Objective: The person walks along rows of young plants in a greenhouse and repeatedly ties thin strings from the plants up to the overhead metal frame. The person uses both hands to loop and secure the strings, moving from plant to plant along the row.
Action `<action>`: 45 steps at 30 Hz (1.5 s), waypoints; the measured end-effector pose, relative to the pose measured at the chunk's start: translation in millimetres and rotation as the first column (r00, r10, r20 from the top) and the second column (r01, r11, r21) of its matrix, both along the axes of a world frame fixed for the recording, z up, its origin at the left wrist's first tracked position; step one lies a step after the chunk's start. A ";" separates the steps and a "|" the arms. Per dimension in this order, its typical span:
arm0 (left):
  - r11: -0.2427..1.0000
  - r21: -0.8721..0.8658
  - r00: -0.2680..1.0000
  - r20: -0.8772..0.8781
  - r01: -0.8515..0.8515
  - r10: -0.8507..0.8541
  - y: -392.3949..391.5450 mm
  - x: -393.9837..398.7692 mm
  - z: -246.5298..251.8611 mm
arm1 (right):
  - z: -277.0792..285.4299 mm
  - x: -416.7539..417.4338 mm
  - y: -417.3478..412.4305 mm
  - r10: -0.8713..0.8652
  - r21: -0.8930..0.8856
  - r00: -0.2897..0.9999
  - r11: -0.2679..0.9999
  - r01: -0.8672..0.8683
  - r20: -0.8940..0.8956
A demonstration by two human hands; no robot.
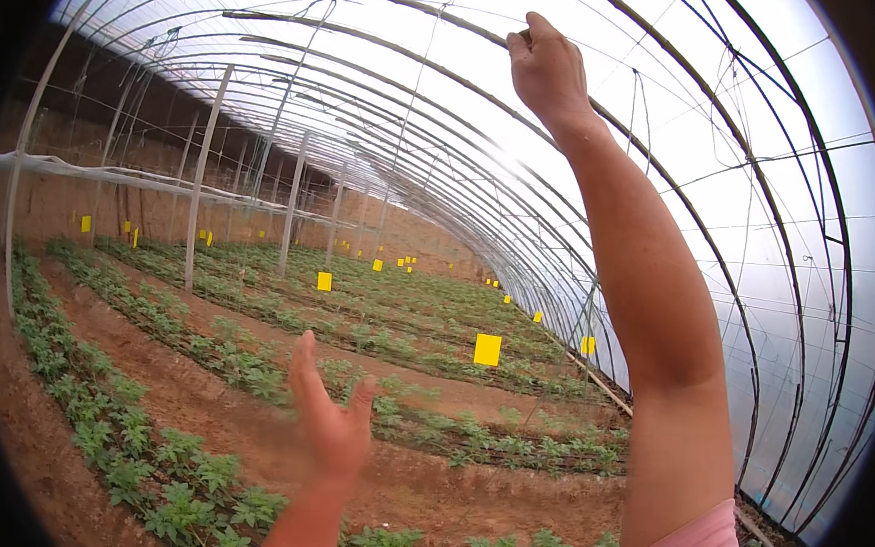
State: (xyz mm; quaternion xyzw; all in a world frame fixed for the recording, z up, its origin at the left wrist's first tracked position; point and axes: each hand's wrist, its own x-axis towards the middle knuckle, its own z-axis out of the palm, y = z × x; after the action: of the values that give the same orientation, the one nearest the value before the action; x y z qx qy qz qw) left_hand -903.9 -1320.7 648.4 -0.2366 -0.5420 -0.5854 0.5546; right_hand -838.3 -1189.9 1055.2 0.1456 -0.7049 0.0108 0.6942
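My right hand is raised high at the upper right, its fingers curled in. It overlaps a dark roof arch pole of the greenhouse. Whether it grips the pole, a thin line or nothing cannot be made out. Lower down, my left hand is held out over the crop rows, slightly blurred. Its thumb and fingers are apart, and nothing is in it. Beneath it lie bare brown soil and rows of low green leafy plants.
Upright posts stand among the rows on the left. Yellow cards hang above the plants. Strings and wires drop from the arches. Clear plastic film curves down the right side. An earthen wall closes the far end.
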 end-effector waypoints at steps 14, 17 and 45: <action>0.750 0.146 0.742 0.114 0.645 -0.660 -74.4 59.3 -39.2 | 32.0 -97.5 -97.9 0.985 -0.496 -0.106 -0.160 -0.853 -0.137; 0.774 0.112 0.767 0.105 0.623 -0.633 -86.9 68.8 -39.0 | 40.6 -103.8 -96.6 0.957 -0.485 -0.241 -0.290 -0.825 -0.161; 0.804 0.094 0.751 0.307 0.587 -0.584 -63.4 52.7 -48.1 | -75.9 -44.3 -46.3 0.349 -0.156 0.932 0.930 -0.331 0.101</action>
State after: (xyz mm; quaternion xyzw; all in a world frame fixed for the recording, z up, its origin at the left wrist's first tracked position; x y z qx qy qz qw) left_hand -851.2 -1384.1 600.3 -0.2981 -0.5260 -0.7574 0.2466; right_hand -882.6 -1236.2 979.3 0.2167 -0.7092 0.1885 0.6438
